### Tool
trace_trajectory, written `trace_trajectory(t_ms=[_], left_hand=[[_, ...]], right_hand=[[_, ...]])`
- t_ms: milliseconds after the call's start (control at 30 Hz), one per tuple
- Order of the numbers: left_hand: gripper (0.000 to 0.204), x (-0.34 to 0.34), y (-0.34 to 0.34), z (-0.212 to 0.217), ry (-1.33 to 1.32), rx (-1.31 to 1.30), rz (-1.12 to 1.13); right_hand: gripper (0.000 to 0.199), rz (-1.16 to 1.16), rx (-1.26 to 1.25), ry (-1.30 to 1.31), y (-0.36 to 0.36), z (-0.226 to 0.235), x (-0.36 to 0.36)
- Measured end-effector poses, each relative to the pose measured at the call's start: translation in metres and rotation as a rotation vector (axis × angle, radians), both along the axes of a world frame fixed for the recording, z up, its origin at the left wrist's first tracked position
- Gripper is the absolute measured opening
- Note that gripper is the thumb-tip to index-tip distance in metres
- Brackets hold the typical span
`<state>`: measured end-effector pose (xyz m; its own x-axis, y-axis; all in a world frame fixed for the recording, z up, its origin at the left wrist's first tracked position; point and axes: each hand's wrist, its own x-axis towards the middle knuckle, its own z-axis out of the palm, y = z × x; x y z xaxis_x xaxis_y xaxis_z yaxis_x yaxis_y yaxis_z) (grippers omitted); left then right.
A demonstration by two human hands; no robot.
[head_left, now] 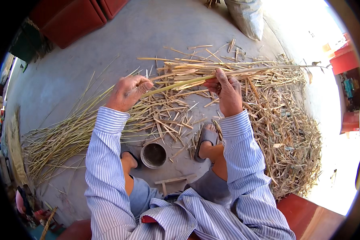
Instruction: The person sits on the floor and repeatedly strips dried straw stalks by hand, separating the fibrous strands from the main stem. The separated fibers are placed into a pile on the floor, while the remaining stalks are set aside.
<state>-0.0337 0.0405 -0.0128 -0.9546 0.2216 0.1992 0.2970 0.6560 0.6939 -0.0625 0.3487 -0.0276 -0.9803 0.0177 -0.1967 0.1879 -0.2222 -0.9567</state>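
Pale green, a long thin stalk [188,81] is held between both hands above the concrete floor [88,60]. The left hand [128,93] is closed around its near end, with the fingers [143,85] curled together on it. The right hand [227,90] is clamped on the stalk further along, thumb on top, and the far part of the stalk is stretched out to the right over the heap of dry husks and scraps [284,132]. A bundle of cleaned stalks [64,136] is spread on the floor to the left, well apart from the heap. A small round tin [153,155] is seen between the sandalled feet [207,138].

The stalk looks thin and stiff, so it could probably be snapped or split if it is bent too much between the two grips. The fingers may also be cut by a sharp peeled edge if the stalk is pulled quickly through the closed hand.
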Motion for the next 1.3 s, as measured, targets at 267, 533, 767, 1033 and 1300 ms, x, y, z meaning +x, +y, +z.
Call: trace_trajectory(t_ms=[267, 533, 767, 1033, 1300], left_hand=[[0.035, 0.018, -0.001, -0.012, -0.405, 0.254, -0.049], [0.034, 0.036, 0.008, 0.007, 0.153, -0.230, 0.009], [0.034, 0.033, -0.005, 0.011, 0.245, -0.260, 0.039], [0.036, 0.026, 0.045, -0.018, 0.422, -0.084, 0.165], [0.038, 0.010, 0.036, -0.028, -0.156, 0.419, 0.062]], right_hand=[[0.023, -0.035, -0.337, 0.060, 0.023, 0.012, -0.011], [0.020, -0.088, -0.225, 0.110, 0.035, 0.015, -0.013], [0.030, -0.172, -0.159, 0.116, 0.020, 0.016, -0.011], [0.044, -0.059, -0.015, 0.152, -0.029, 0.017, 0.008], [0.028, 0.078, 0.054, 0.469, -0.026, 0.023, 0.008]])
